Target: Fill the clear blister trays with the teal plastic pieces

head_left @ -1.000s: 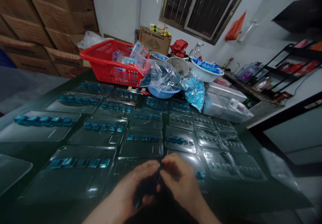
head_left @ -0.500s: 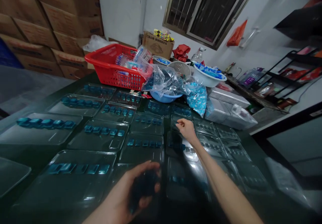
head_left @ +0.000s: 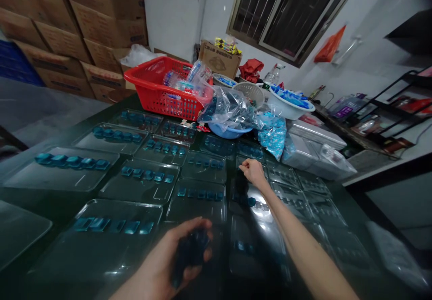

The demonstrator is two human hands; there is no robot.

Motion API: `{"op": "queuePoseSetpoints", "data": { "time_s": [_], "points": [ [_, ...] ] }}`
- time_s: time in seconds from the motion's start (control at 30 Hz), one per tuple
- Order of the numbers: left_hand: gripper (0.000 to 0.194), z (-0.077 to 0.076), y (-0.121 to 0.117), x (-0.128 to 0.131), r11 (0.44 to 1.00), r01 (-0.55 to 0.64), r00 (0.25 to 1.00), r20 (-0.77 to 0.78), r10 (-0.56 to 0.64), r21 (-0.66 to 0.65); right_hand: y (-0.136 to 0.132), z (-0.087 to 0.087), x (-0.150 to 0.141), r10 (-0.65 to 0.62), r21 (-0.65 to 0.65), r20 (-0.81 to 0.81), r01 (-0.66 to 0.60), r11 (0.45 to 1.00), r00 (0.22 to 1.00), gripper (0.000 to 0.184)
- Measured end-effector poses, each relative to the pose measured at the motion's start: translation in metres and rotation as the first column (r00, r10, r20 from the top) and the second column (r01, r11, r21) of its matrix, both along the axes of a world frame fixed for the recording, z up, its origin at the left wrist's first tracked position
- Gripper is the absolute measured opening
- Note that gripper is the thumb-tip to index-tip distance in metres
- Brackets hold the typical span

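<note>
My left hand (head_left: pixel 184 255) is low in the foreground, its fingers curled around a cluster of dark blue pieces (head_left: pixel 194 248). My right hand (head_left: pixel 253 172) reaches far across the table, over a clear tray, with its fingers pinched together. What it pinches, if anything, is hidden. Near it lies a clear tray (head_left: pixel 283 174) with a row of small pieces. Closer to me, below my right hand, a blue piece (head_left: pixel 251 202) rests on another tray. Left of that, several small blue blocks (head_left: pixel 200 194) sit in a row on a clear tray (head_left: pixel 195 210).
Clear trays with rows of blue blocks (head_left: pixel 72 161) cover the dark table. At the back stand a red basket (head_left: pixel 168 104), a blue bowl (head_left: pixel 229 131) under a plastic bag (head_left: pixel 232 106), a bag of blue packets (head_left: pixel 271 133) and a white basin (head_left: pixel 292 106). Cardboard boxes (head_left: pixel 101 30) are stacked behind.
The whole view has shifted slightly, so the table and background sit further right. My right hand stays pinched over the far tray; my left still holds the blue pieces.
</note>
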State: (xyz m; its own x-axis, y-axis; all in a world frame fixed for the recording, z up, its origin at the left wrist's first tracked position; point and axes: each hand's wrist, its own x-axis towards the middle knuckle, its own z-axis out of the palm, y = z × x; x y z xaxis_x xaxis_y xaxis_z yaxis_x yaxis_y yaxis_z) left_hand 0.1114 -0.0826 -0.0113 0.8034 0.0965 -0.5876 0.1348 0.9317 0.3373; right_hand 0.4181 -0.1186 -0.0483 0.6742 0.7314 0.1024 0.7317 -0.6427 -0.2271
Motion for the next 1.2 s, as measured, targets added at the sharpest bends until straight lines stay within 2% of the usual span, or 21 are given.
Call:
{"op": "queuePoseSetpoints", "data": {
  "time_s": [0.17,0.3,0.33,0.43,0.5,0.57,0.6,0.63,0.7,0.8,0.97,1.07,1.2],
  "points": [
    [0.028,0.001,0.003,0.001,0.998,-0.051,0.999,0.010,0.052,-0.022,0.002,0.005,-0.007,-0.018,-0.017,0.022,0.018,1.000,1.000,0.022],
    [0.037,0.003,0.004,-0.001,0.995,-0.091,0.995,0.040,0.093,-0.051,0.002,0.019,-0.017,-0.018,0.018,0.022,0.017,1.000,1.000,0.013],
    [0.038,0.003,0.004,-0.002,0.994,-0.099,0.994,0.042,0.101,-0.055,0.000,0.024,-0.023,-0.013,0.038,0.025,0.013,0.999,1.000,0.016],
    [0.041,0.005,0.005,-0.006,0.989,-0.136,0.990,0.024,0.137,-0.051,-0.012,0.044,-0.055,0.027,0.118,0.030,-0.030,0.993,0.999,0.038],
    [0.042,0.007,0.005,-0.008,0.986,-0.160,0.987,0.002,0.160,-0.038,-0.026,0.060,-0.088,0.131,0.179,-0.019,-0.126,0.976,0.991,0.037],
    [0.041,0.008,0.005,-0.007,0.986,-0.166,0.986,-0.021,0.166,-0.026,-0.042,0.075,-0.126,0.435,0.359,-0.237,-0.337,0.870,0.869,0.025],
    [0.040,0.008,0.004,-0.006,0.985,-0.172,0.985,-0.030,0.171,-0.015,-0.049,0.082,-0.144,0.521,0.382,-0.327,-0.394,0.836,0.788,0.022],
    [0.039,0.008,0.002,-0.005,0.984,-0.176,0.984,-0.037,0.175,-0.004,-0.055,0.087,-0.162,0.569,0.403,-0.368,-0.425,0.811,0.735,0.019],
    [0.037,0.008,-0.001,-0.003,0.983,-0.182,0.982,-0.051,0.182,-0.008,-0.063,0.093,-0.190,0.616,0.397,-0.400,-0.478,0.784,0.679,0.020],
    [0.034,0.008,-0.007,-0.002,0.979,-0.199,0.979,-0.055,0.196,-0.054,-0.066,0.093,-0.212,0.644,0.339,-0.356,-0.549,0.764,0.677,0.022],
    [0.030,0.009,-0.013,-0.003,0.971,-0.233,0.972,-0.051,0.230,-0.050,-0.066,0.085,-0.219,0.645,0.253,-0.289,-0.593,0.764,0.708,0.004],
    [0.028,0.012,-0.016,0.000,0.974,-0.213,0.976,-0.072,0.207,-0.081,-0.069,0.084,-0.218,0.633,0.312,-0.344,-0.551,0.774,0.694,0.007],
    [0.023,0.011,-0.019,0.004,0.973,-0.202,0.977,-0.090,0.193,-0.114,-0.075,0.085,-0.215,0.584,0.425,-0.456,-0.412,0.806,0.671,0.011]
  ]
}}
